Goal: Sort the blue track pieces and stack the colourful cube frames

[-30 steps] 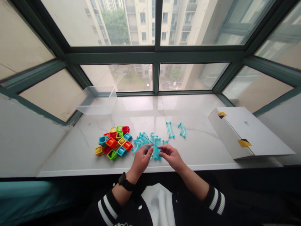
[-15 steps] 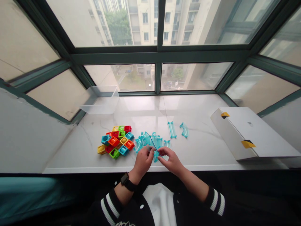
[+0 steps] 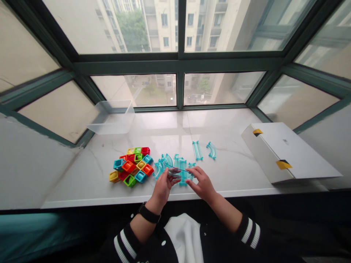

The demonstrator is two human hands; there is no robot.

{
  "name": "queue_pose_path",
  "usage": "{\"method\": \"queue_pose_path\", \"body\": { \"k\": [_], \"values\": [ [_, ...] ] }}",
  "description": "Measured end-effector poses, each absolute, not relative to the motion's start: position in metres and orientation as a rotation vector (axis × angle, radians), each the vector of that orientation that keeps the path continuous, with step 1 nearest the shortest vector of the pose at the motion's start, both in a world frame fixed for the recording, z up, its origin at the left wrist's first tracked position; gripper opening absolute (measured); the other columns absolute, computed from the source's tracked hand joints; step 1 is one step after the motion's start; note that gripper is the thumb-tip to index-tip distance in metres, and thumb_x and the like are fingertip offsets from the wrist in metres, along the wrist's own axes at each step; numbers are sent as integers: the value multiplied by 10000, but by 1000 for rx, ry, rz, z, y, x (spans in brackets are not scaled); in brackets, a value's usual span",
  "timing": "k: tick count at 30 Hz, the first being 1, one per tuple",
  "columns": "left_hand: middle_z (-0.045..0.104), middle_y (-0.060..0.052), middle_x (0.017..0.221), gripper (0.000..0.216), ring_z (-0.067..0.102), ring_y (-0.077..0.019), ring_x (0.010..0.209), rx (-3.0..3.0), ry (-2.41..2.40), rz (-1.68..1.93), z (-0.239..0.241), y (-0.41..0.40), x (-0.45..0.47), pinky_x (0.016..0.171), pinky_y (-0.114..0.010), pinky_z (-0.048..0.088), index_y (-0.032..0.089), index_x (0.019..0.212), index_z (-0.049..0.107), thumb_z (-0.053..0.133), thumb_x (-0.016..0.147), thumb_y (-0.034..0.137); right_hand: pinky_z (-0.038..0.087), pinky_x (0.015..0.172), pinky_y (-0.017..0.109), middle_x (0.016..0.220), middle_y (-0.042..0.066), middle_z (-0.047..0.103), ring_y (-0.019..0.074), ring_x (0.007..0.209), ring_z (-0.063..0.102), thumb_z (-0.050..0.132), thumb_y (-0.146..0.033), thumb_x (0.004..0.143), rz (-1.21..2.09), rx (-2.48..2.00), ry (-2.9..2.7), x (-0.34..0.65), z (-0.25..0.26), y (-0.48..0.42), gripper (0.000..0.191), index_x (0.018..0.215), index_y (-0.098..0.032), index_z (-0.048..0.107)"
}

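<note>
My left hand (image 3: pixel 163 185) pinches a clear teal track piece (image 3: pixel 175 169) just above a pile of similar teal track pieces (image 3: pixel 175 165) on the white marble sill (image 3: pixel 175 131). My right hand (image 3: pixel 202 183) is at the other end of that piece, its fingers curled near the tip. To the left of the hands lies a cluster of colourful square blocks (image 3: pixel 133 166) in red, orange, green, yellow and blue. Two separate teal track pieces, one straight (image 3: pixel 197 150) and one curved (image 3: pixel 212 150), lie farther back.
A clear plastic bin (image 3: pixel 112 117) stands at the back left by the window. A flat white cardboard box (image 3: pixel 287 151) with yellow tape tabs lies at the right. Window frames close in the sill on three sides; its front edge is near my body.
The held teal piece has turned from steeply tilted to nearly level. My right hand has shifted slightly right and opened a little; the left keeps its pinch.
</note>
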State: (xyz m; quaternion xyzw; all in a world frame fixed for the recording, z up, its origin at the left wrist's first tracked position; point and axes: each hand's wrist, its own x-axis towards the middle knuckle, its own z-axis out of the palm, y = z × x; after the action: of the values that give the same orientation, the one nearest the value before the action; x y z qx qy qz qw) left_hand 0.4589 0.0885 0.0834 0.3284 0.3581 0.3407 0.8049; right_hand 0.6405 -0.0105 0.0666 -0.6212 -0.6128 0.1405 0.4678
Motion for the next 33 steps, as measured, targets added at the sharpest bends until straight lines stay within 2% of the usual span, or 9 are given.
{"method": "queue_pose_path", "body": {
  "k": [3,6,9,14,21,26,29,33],
  "values": [
    [788,-150,1056,496,748,-208,839,586,770,727,84,91,458,727,-316,635,117,1074,732,741,904,584,591,977,470,1210,120,646,297,1117,655,751,-426,934,258,-1522,-1591,641,68,-12,616,1499,-277,556],
    [788,-149,1067,486,752,-204,851,553,765,719,84,92,458,729,-300,634,115,1065,732,745,910,575,609,907,441,1102,94,668,272,1018,671,710,-374,965,202,-1542,-1610,644,70,-11,593,1522,-284,530],
    [788,-151,1069,500,753,-198,853,543,761,713,84,92,458,788,-312,640,110,1054,736,750,905,587,612,861,425,1011,73,700,257,931,685,737,-414,958,170,-1532,-1649,650,71,-11,603,1505,-261,536],
    [784,-137,1069,494,757,-203,890,562,780,726,82,91,461,847,-320,638,121,1033,744,796,867,583,608,914,437,1143,111,760,283,1044,728,756,-462,950,83,-1517,-1722,664,65,-13,467,1342,-240,635],
    [762,-138,1185,479,761,-249,1023,630,733,662,88,88,464,948,-355,619,146,1090,746,845,833,538,604,964,444,1199,114,724,280,1110,693,790,-455,921,47,-1510,-1682,685,63,-20,479,1343,-260,673],
    [766,-175,1159,539,765,-251,960,734,750,631,89,94,457,880,-361,636,121,1135,741,850,815,541,607,876,434,1023,86,641,268,977,655,800,-469,903,-52,-1608,-1472,712,61,-30,431,1268,-251,733],
    [775,-167,1106,519,765,-243,911,752,794,663,85,102,449,846,-364,642,122,1109,744,859,801,523,596,891,439,1008,74,627,260,952,648,773,-498,917,-92,-1725,-1328,740,54,-41,411,1245,-252,740],
    [782,-148,1054,497,765,-238,892,722,841,707,80,112,438,828,-362,644,127,1087,743,872,782,498,588,812,415,974,71,620,230,830,630,730,-619,902,-183,-1931,-1057,782,37,-55,486,1167,-213,764]
  ]
}}
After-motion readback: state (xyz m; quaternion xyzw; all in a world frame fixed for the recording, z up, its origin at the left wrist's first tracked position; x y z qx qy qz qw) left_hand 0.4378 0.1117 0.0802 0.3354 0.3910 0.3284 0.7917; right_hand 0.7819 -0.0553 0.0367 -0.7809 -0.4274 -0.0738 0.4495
